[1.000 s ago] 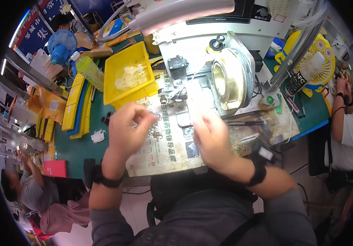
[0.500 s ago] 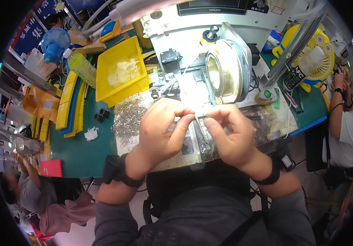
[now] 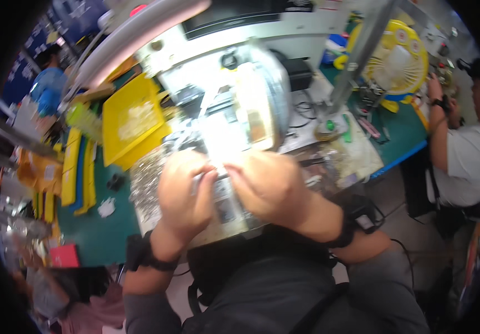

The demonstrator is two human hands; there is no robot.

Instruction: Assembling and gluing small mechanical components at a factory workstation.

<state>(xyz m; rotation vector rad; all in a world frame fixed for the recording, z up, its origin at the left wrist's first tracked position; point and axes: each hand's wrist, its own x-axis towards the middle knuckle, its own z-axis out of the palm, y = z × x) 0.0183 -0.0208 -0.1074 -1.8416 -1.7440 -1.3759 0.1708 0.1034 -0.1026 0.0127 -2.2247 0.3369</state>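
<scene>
Close together in front of the machine, both my hands are closed in pinches. My left hand (image 3: 184,192) has thumb and fingers pressed together at a tiny grey item, too blurred to name. Right beside it, my right hand (image 3: 273,181) pinches too, its fingertips almost meeting the left ones; what it grips is washed out by glare. Just beyond the hands stands a round spool-like part (image 3: 279,89) with a brass-coloured face. A heap of small shiny metal bits (image 3: 144,189) lies left of my left hand.
A yellow bin (image 3: 113,136) with whitish pieces stands on the left beside yellow and blue strips (image 3: 71,172). Overhead hangs a tube lamp (image 3: 139,42). A yellow fan (image 3: 398,58) and a green-capped jar (image 3: 329,128) are at right, near a seated person (image 3: 465,161).
The view has swung and blurred, so the bench appears shifted left. My hands stay pinched close together, and my right hand's fingers now look more curled. The thin strip hanging between them no longer shows.
</scene>
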